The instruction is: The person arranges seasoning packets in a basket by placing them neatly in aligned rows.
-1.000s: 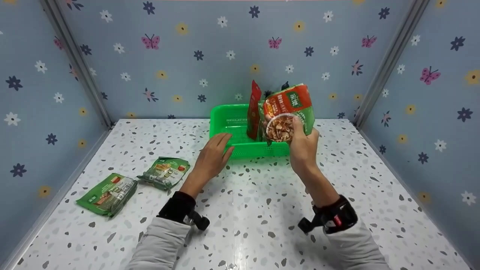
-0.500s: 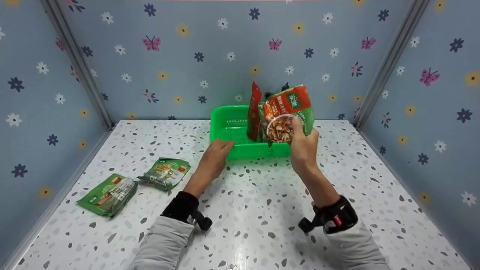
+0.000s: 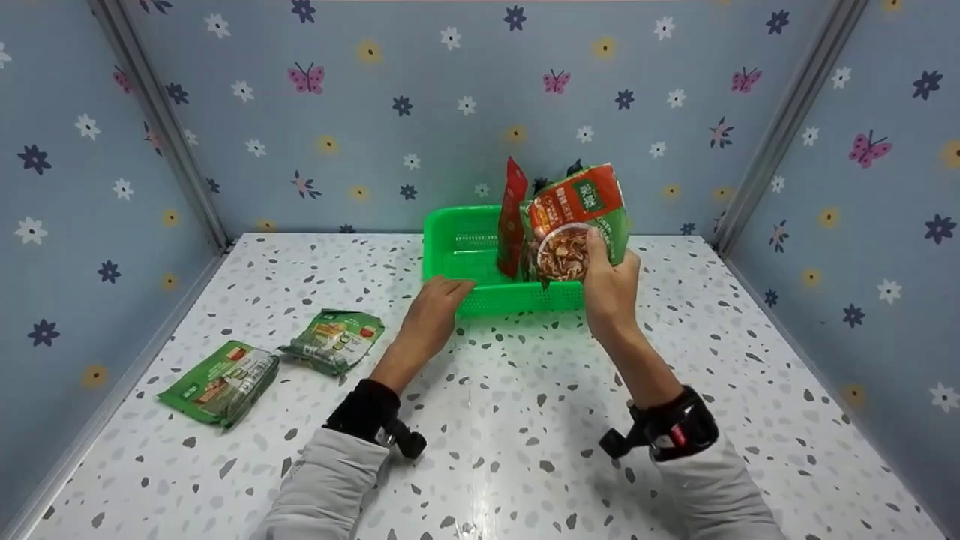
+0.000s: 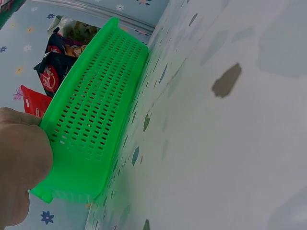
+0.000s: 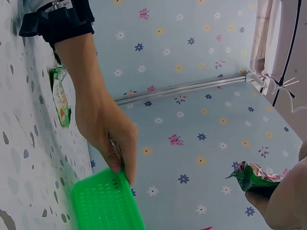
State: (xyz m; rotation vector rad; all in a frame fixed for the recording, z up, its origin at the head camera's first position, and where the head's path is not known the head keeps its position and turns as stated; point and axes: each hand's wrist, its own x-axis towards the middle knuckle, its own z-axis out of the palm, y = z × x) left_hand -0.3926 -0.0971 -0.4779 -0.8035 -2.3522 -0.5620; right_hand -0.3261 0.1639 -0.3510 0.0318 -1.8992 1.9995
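Observation:
My left hand (image 3: 431,319) pinches the near rim of a green plastic basket (image 3: 517,298) towards its left end; the right wrist view shows thumb and fingers on either side of that rim. My right hand (image 3: 611,292) grips a red-and-green food packet (image 3: 562,251) with a bowl pictured on its front, thumb across the face. This packet is held tilted over the right part of the basket and hides much of what lies behind. A red pouch (image 3: 512,217) stands upright inside the basket. Dark packets (image 4: 55,72) show above the basket's wall in the left wrist view.
Two green food packets lie on the speckled white table at left: one (image 3: 337,341) nearer the basket, another (image 3: 221,382) closer to the left wall. Flower-patterned panels (image 3: 420,112) enclose the back and both sides, the back one close behind the basket.
My left hand, earlier with fingers stretched over the basket's near rim, has drawn slightly back and pinches that rim. The right hand keeps its hold on the packet, almost unmoved.

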